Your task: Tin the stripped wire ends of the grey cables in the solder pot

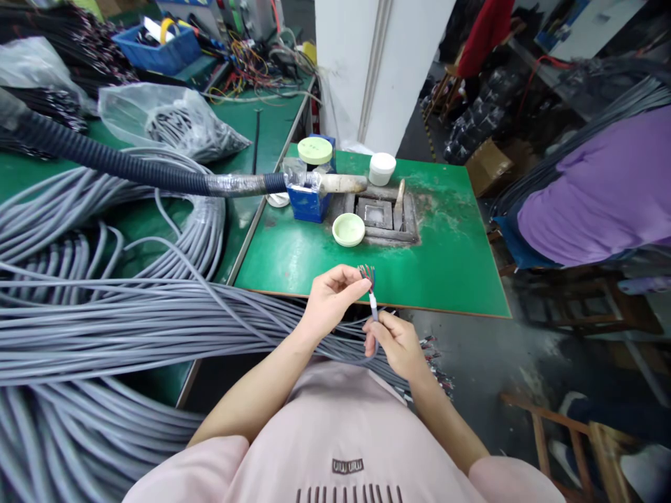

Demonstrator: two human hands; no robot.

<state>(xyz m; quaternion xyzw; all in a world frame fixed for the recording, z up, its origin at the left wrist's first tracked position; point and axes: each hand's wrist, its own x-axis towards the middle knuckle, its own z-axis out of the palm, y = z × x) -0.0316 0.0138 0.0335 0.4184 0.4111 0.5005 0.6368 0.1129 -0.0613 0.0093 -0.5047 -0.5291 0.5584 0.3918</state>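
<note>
Near the front edge of the green table, my right hand (pixel 394 342) is closed round a grey cable (pixel 374 314) just below its stripped end. Thin coloured wires (pixel 368 274) fan out upward from a white section at the tip. My left hand (pixel 335 297) pinches at these wires from the left, its thumb and forefinger on them. A thick bundle of grey cables (pixel 210 318) runs from the left to beneath my hands, with stripped ends showing at lower right.
On the green table (pixel 445 265), a solder pot (pixel 376 214) with a scraper (pixel 400 202) sits behind a pale green dish (pixel 349 230). A ribbed hose (pixel 157 171) reaches over a blue box (pixel 308 202). Behind stands a white tub (pixel 382 168). A person in purple (pixel 602 188) is at right.
</note>
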